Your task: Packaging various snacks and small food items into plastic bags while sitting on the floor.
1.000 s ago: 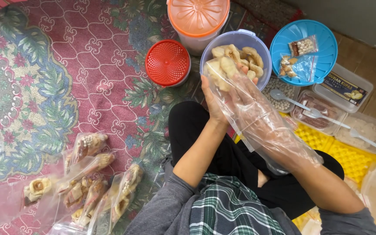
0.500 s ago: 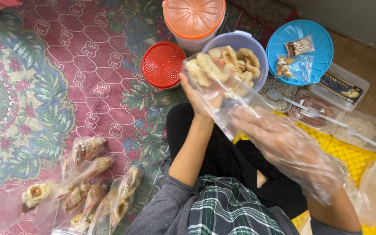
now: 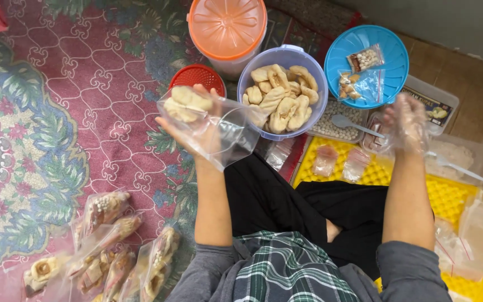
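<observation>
Left hand [image 3: 194,131] clutches snack bag [image 3: 208,126] — right hand [image 3: 403,123] gloved.

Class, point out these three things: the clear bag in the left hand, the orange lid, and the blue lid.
clear bag [image 3: 219,131], head view, on its empty middle part
orange lid [image 3: 227,25], head view, on its centre
blue lid [image 3: 389,47], head view, on bare plastic

Light: even, soft indoor light, moderately bright; no single source could be made out.
Shadows: faint and diffuse on the carpet [image 3: 85,112].
Glare: pale sheen on the clear bag [image 3: 219,131] and the orange lid [image 3: 227,25].
Blur: right hand [image 3: 403,123] smeared by motion; left hand [image 3: 194,131] slightly soft.
Focus: bowl of snacks [image 3: 282,92] fairly sharp.
Edges: filled bags [image 3: 107,251] at lower left soft, slightly stretched.
</observation>
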